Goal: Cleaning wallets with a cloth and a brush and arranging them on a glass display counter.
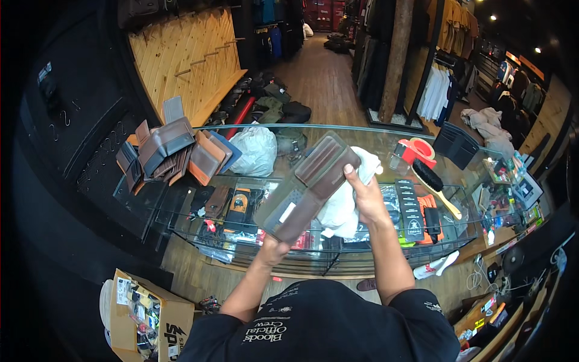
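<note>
An unfolded brown leather wallet (323,181) hangs slanted above the glass counter, its card slots and a clear window pocket facing me. My left hand (272,250) grips its lower end. At the upper right edge, the thumb of my right hand (370,199) presses on the leather. A bunched white cloth (344,208) sits against that same hand, partly behind the wallet; the right fingers are mostly hidden. To the left, a pile of leather wallets (167,142) in brown, tan and blue rests on the countertop. A black wallet (456,144) stands partly open at the right.
The glass display counter (289,129) holds packaged goods inside. On its right lie a red tape dispenser (414,154) and a wooden-handled brush (434,185). A white plastic bag (253,151) is left of centre. An open cardboard box (174,312) stands on the floor at lower left.
</note>
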